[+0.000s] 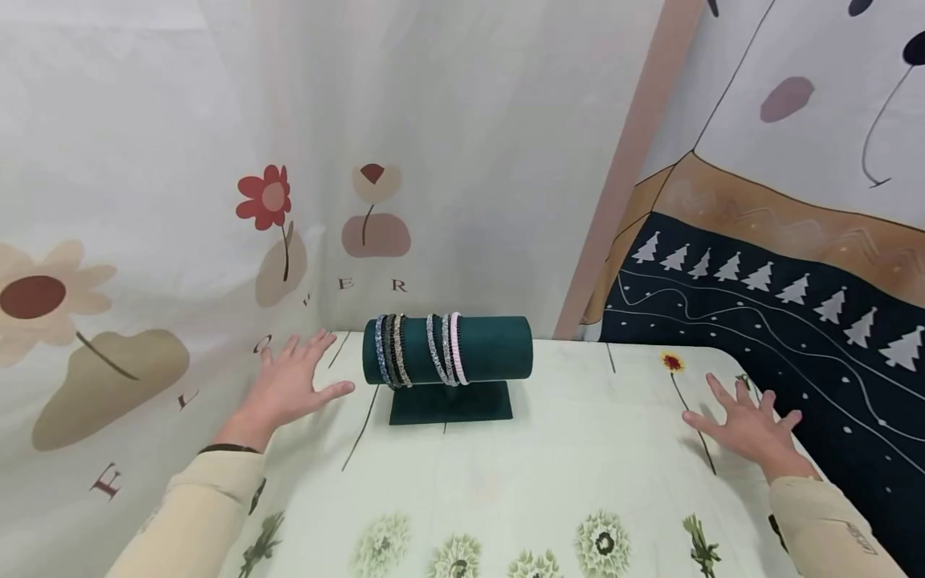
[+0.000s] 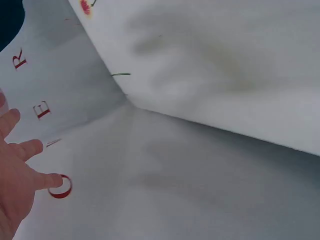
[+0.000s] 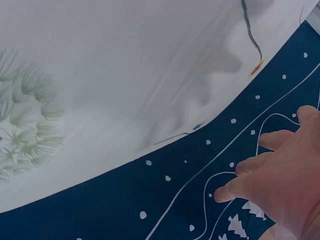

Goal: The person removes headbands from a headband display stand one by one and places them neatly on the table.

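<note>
A dark green bracelet stand (image 1: 499, 347), a padded roll on a flat base, stands on the table near the back wall. Several beaded bracelets circle its roll: blue, black and tan ones (image 1: 393, 351) at the left end, grey and pink ones (image 1: 448, 350) near the middle. To the left of the stand my left hand (image 1: 292, 389) is spread, thumb towards the roll and apart from it. My right hand (image 1: 755, 429) is held with fingers spread over the table's right side, far from the stand. Both hands hold nothing.
A white tablecloth (image 1: 564, 457) with printed flowers covers the table. White curtain cloth (image 1: 470, 160) with flowers and letters hangs behind and to the left. Past the table's rounded right edge lies dark blue cloth (image 1: 795, 345) printed with trees.
</note>
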`<state>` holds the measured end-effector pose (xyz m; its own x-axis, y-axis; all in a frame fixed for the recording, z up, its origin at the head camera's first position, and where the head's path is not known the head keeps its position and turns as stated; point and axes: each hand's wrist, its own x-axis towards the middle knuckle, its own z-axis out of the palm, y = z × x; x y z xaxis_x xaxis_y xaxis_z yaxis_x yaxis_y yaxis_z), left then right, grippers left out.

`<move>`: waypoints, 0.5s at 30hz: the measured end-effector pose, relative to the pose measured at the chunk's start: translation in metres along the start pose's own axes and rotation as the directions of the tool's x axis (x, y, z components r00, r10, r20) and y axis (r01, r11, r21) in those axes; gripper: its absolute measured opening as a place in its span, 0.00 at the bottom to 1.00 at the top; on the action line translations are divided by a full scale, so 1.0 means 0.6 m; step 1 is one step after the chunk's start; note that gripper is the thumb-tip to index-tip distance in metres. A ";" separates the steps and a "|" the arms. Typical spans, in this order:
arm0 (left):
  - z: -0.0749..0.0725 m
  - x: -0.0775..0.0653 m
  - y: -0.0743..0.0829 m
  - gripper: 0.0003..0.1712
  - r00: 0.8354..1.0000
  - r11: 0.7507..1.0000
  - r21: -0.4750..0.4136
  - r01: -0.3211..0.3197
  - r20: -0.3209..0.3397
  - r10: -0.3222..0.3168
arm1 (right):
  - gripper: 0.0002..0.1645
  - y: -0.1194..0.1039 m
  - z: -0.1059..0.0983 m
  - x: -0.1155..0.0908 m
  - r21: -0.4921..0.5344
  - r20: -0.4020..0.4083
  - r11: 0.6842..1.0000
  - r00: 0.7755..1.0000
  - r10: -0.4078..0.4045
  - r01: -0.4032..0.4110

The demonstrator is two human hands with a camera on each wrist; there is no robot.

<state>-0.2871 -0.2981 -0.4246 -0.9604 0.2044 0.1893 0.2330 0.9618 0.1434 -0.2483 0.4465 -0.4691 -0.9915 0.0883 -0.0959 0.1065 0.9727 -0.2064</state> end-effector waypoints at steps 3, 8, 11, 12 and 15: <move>-0.010 0.004 0.002 0.61 1.000 0.998 -0.057 -0.010 -0.007 0.010 | 0.70 -0.004 -0.008 0.000 -0.021 -0.021 1.000 1.000 -0.009 0.009; -0.045 0.015 0.020 0.57 1.000 0.980 -0.197 -0.018 -0.010 0.016 | 0.70 -0.013 -0.019 0.001 -0.033 -0.050 0.999 0.999 -0.021 0.019; -0.066 0.023 0.036 0.57 1.000 0.968 -0.250 -0.023 -0.009 0.022 | 0.70 -0.018 -0.025 -0.002 -0.015 -0.058 1.000 0.998 -0.026 0.025; -0.072 0.026 0.041 0.57 1.000 0.964 -0.263 -0.031 -0.008 0.030 | 0.70 -0.020 -0.027 -0.002 -0.009 -0.061 1.000 0.998 -0.028 0.028; -0.085 0.034 0.056 0.57 0.999 0.953 -0.299 -0.041 0.004 0.044 | 0.70 -0.026 -0.034 -0.003 0.008 -0.065 0.999 0.997 -0.034 0.034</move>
<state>-0.2908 -0.2706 -0.3666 -0.9498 0.2471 0.1919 0.3069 0.8543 0.4195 -0.2499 0.4357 -0.4461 -0.9973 0.0692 -0.0251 0.0730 0.9733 -0.2176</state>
